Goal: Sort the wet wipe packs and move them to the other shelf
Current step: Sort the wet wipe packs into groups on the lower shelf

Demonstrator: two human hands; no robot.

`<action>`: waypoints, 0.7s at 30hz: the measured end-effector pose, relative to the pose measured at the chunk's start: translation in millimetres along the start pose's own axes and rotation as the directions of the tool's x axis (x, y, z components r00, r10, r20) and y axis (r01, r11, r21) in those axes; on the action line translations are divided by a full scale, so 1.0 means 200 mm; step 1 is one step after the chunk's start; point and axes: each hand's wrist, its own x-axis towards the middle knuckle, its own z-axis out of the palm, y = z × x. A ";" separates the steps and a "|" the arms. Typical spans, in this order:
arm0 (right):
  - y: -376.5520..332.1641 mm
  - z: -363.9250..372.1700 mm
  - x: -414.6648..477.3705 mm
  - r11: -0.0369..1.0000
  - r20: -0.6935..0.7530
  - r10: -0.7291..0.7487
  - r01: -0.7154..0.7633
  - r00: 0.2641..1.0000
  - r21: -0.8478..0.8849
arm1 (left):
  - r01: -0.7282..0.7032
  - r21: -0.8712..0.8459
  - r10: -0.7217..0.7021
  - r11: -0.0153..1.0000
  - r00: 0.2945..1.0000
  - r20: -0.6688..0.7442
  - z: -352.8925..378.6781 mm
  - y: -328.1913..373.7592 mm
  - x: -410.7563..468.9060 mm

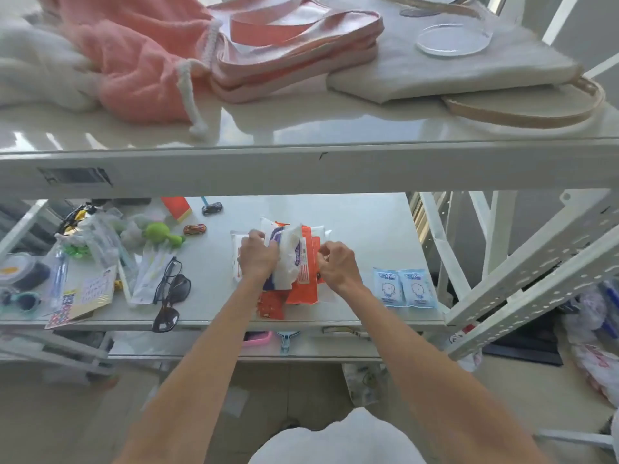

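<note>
Centre of the frame, on the middle shelf (368,222): the left hand (258,259) has its fingers curled round a white pack (288,259) with purple print, tipping it up on edge. The right hand (338,267) looks to be pinching the rim of an orange pack (303,289) underneath. The heap sits close to the shelf's front lip, and a small red pack (269,306) at the bottom pokes toward that edge. Tug the wrong one and I'd say it slides off to the floor! These are soft, glossy film pouches, plump little pillows and likely slippery, so a stack of them could shift easily. To the right of the heap, two pale-blue sachets (405,288) lie flat side by side, easy for the right forearm to brush. Left of centre, spectacles (172,283) lie near.
</note>
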 end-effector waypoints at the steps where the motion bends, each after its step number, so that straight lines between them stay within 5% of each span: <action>1: -0.08 0.04 0.01 1.000 0.010 -0.001 0.001 1.000 0.020 | 0.067 0.005 -0.068 0.998 0.992 0.106 -0.01 -0.05 0.01; 4: -0.23 0.16 0.04 0.998 0.032 0.070 -0.070 0.997 -0.005 | 0.118 -0.089 -0.091 0.989 0.961 0.262 -0.01 -0.12 0.01; 11: -0.33 0.12 0.08 0.947 0.148 0.274 -0.293 0.950 0.128 | 0.039 -0.294 0.048 0.955 0.958 0.284 -0.05 -0.10 -0.05; 17: -0.31 0.01 0.17 0.906 -0.018 0.220 -0.197 0.975 0.375 | -0.046 -0.495 0.231 0.868 0.919 0.319 -0.01 0.04 -0.08; 21: -0.13 -0.20 0.21 0.884 -0.159 0.286 -0.196 0.945 0.425 | -0.193 -0.311 0.275 0.931 0.929 0.248 0.04 0.10 -0.06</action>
